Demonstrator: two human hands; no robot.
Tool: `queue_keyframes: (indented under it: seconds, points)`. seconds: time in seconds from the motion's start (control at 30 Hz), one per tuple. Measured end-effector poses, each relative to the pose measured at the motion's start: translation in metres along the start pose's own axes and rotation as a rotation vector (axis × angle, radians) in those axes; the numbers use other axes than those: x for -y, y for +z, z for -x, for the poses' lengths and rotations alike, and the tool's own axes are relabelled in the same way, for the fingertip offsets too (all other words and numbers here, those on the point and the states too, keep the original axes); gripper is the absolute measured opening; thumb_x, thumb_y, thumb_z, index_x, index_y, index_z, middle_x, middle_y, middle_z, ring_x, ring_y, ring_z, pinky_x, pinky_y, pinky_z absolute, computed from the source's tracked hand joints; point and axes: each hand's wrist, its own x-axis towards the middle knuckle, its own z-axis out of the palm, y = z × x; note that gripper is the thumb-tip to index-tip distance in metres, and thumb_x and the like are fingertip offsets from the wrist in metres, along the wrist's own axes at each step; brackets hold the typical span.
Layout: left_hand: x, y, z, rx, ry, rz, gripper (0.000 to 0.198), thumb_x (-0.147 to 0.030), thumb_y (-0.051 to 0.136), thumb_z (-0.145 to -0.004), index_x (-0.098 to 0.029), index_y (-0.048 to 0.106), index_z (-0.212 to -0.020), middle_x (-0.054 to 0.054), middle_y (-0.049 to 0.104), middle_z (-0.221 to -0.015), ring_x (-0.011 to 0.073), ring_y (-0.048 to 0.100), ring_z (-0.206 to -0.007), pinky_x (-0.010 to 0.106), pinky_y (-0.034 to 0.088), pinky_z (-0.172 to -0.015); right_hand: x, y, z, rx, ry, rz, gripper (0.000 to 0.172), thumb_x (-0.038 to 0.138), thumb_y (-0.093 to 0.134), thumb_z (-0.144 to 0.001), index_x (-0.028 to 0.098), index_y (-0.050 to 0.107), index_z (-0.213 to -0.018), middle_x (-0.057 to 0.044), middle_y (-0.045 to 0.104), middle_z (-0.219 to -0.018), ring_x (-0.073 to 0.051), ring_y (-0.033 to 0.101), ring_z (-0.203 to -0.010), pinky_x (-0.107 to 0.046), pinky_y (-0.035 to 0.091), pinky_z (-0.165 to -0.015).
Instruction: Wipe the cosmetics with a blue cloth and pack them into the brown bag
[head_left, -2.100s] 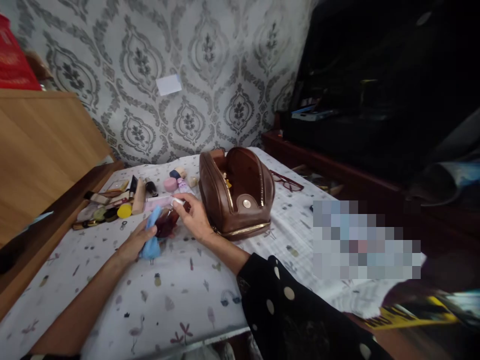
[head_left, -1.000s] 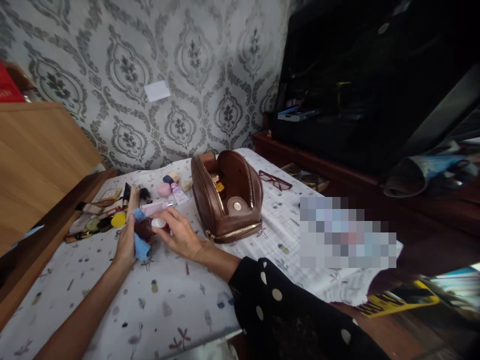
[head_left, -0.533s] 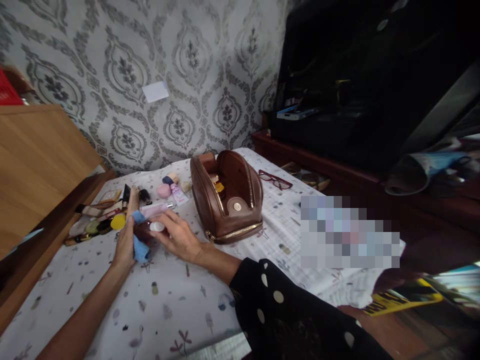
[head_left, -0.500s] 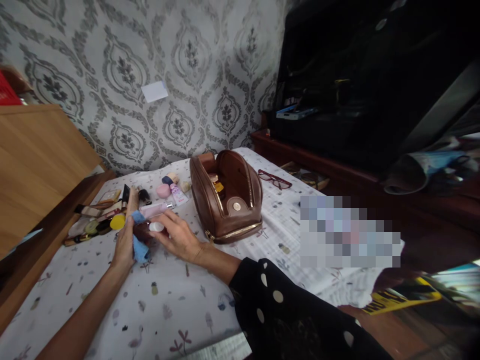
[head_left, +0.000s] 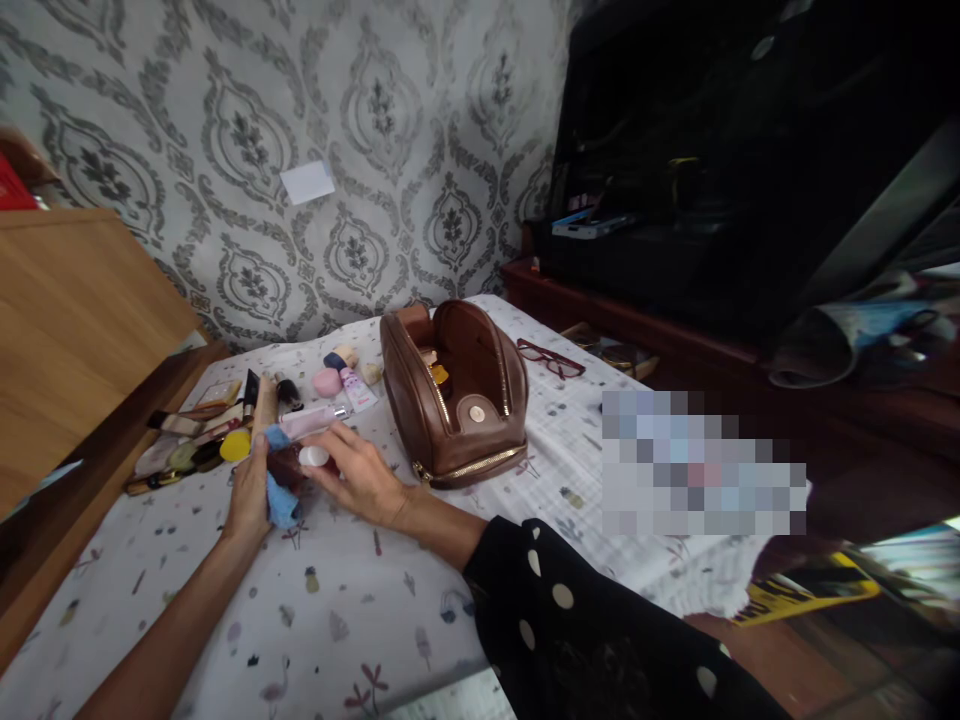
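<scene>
My left hand (head_left: 248,492) is closed on a light blue cloth (head_left: 282,503), which hangs below its fingers. Between the two hands is a small bottle with a white cap (head_left: 313,456); its body is mostly hidden by the cloth and fingers. The fingers of my right hand (head_left: 366,478) grip this bottle near the cap. Just right of my hands, a brown leather toiletry bag (head_left: 409,420) stands with its top unzipped, and a yellow-topped item (head_left: 439,376) shows inside. Behind my hands lies a pink tube (head_left: 306,420) with a silvery end.
Assorted cosmetics (head_left: 199,440) lie at the left, including a round yellow item (head_left: 235,445). Pink and pale sponges (head_left: 327,382) sit farther back. Red-framed glasses (head_left: 551,356) rest right of the bag. A wooden panel (head_left: 90,310) borders the left, a dark television (head_left: 720,180) the right.
Hardly anything differs. Both hands stay in the same place with the cloth and bottle, and the view has shifted very slightly.
</scene>
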Motion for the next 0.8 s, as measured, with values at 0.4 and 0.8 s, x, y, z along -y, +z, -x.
queue_keyframes:
  seconds: [0.4,0.8]
  points:
    - [-0.009,0.000,0.004,0.011,0.078,-0.054,0.067,-0.085,0.063,-0.058,-0.019,0.051,-0.057,-0.004,0.046,-0.047,0.0106,0.041,-0.043,0.023,0.032,-0.039,0.006,0.002,0.004,-0.003,-0.047,0.037,0.019,0.029,0.055,-0.097,0.021,0.057,-0.114,-0.006,0.059,-0.101,-0.018,0.062,-0.095,-0.032,0.055,-0.086]
    - [0.005,-0.006,-0.004,0.070,0.097,-0.026,0.062,-0.078,0.061,-0.070,-0.018,0.052,-0.058,-0.004,0.045,-0.049,0.0100,0.040,-0.046,0.023,0.032,-0.042,0.011,0.003,0.005,-0.052,-0.079,0.073,0.018,0.029,0.051,-0.099,0.022,0.057,-0.115,-0.006,0.060,-0.096,-0.019,0.063,-0.085,-0.031,0.056,-0.078]
